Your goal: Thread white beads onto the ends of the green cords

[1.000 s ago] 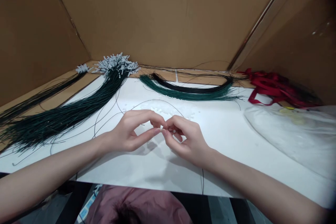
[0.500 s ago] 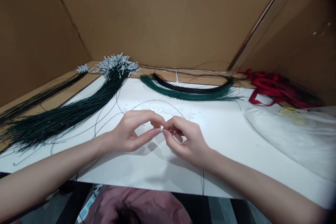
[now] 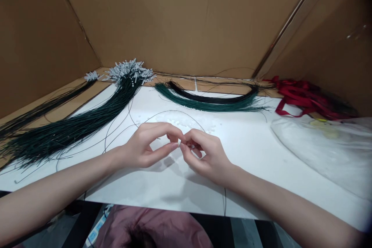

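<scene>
My left hand (image 3: 152, 145) and my right hand (image 3: 209, 155) meet at the fingertips over the middle of the white board. Thumb and forefinger of the left pinch a tiny white bead (image 3: 179, 144). In the right fingers is a thin dark wire, with small white beads (image 3: 192, 146) showing between thumb and fingers; most of it is hidden. A length of dark wire (image 3: 224, 201) emerges below the right wrist and hangs over the board's front edge. Loose white beads (image 3: 174, 118) lie scattered just beyond both hands.
Bundles of green wire (image 3: 87, 124) tipped with white beads lie at left. Bare green and black wires (image 3: 209, 104) curve at the back. Red ribbon (image 3: 302, 95) and a clear plastic bag (image 3: 325, 151) are at right. Cardboard walls (image 3: 180, 19) enclose the board (image 3: 255, 147).
Barely anything differs. The left fingertips have shifted very slightly, and the white bead between the hands shows a little more.
</scene>
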Available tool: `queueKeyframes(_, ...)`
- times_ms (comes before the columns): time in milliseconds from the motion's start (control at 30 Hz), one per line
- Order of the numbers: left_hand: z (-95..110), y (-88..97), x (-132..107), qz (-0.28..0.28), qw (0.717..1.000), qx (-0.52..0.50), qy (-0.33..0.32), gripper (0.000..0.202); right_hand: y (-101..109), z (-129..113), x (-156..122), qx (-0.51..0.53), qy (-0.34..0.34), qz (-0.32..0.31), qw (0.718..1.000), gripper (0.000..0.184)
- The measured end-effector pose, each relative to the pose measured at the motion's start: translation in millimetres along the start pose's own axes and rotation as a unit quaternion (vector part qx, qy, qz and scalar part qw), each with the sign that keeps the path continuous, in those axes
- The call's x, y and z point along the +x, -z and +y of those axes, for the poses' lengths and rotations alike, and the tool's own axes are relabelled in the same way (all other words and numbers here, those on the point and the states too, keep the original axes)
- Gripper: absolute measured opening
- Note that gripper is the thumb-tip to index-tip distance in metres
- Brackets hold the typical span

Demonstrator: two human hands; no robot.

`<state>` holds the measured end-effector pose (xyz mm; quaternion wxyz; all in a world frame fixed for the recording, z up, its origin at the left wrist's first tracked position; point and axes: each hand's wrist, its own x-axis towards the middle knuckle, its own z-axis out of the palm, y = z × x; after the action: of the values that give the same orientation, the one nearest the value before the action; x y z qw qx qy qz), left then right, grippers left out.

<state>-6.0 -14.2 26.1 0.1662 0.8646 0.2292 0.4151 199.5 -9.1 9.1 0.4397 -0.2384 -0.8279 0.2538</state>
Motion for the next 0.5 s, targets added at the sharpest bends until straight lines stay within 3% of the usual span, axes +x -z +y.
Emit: queueKeyframes(500, 0.6, 0.1, 1.2, -0.003, 1.0, 0.001, -0.005, 0.018, 1.5, -0.4, -0.1, -0.008, 0.0, -0.007, 1.0, 0.011)
